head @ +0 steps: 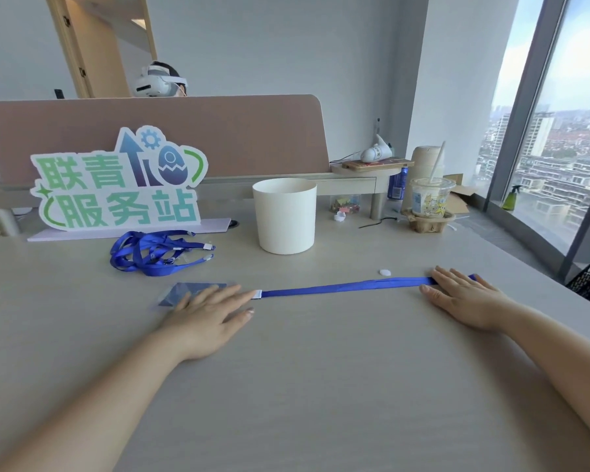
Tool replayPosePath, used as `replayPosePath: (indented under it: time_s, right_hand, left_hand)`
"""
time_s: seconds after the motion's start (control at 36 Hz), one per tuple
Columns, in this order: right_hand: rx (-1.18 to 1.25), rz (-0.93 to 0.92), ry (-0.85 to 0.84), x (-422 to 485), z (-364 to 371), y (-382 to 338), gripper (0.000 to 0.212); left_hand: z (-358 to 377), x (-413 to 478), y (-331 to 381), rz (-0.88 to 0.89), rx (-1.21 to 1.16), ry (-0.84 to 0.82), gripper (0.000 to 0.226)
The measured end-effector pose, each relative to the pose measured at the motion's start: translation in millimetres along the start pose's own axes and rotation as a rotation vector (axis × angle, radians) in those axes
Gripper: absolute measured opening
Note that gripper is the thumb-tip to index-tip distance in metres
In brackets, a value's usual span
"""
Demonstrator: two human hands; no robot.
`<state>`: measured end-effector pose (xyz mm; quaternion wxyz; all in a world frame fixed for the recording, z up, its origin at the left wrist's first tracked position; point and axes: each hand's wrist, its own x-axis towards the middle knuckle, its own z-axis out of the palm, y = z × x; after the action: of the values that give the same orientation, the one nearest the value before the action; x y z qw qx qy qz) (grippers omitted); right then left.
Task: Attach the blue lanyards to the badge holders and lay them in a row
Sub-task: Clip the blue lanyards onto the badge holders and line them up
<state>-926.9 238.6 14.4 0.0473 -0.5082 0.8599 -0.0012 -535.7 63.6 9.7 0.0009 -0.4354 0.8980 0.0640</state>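
Now my left hand point(208, 311), over the badge holder point(181, 291), and right hand point(464, 298) press flat, fingers straight, on the blue lanyard point(338, 287) stretched before the white tub point(285, 216); holding it taut should lay it straight.

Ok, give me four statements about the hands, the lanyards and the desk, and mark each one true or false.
1. One lanyard lies stretched straight between the left hand and the right hand, both flat on the desk. True.
2. The badge holder lies beside the right hand. False: it lies partly under the left hand.
3. A tangled pile of lanyards lies in front of the sign. True.
4. The white tub lies tipped on its side. False: it stands upright.
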Motion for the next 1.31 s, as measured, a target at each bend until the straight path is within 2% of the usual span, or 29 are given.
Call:
replayPosePath:
  time_s: [0.25,0.36,0.44,0.58,0.67,0.78,0.92,1.06,1.31]
  right_hand:
    - [0.036,0.136,0.004,34,-5,53,0.068]
    - [0.037,0.178,0.082,43,-6,62,0.064]
    - [0.073,0.102,0.126,43,-5,50,0.058]
    - [0.136,-0.117,0.056,29,4,14,0.057]
    - [0.133,-0.157,0.019,24,3,4,0.058]
    - [0.058,-0.126,0.029,28,-2,3,0.060]
    - [0.061,-0.030,0.050,42,-4,24,0.063]
    - [0.097,0.042,0.019,59,-3,42,0.066]
    - [0.103,0.059,0.008,90,-5,52,0.061]
  left_hand:
    - [3,39,62,0.056,-0.022,0.016,0.050]
    - [1,56,85,0.050,-0.012,0.004,0.053]
    - [1,65,89,0.055,-0.041,0.032,0.056]
    - [1,56,73,0.058,-0.012,0.096,0.058]
    - [2,50,54,0.022,0.045,0.129,0.059]
    - [4,46,42,0.005,-0.003,0.077,0.088]
    - [4,54,60,0.091,-0.046,0.041,0.057]
    - [3,75,81,0.108,-0.050,-0.002,0.055]
    - [4,97,79,0.104,-0.053,-0.010,0.055]
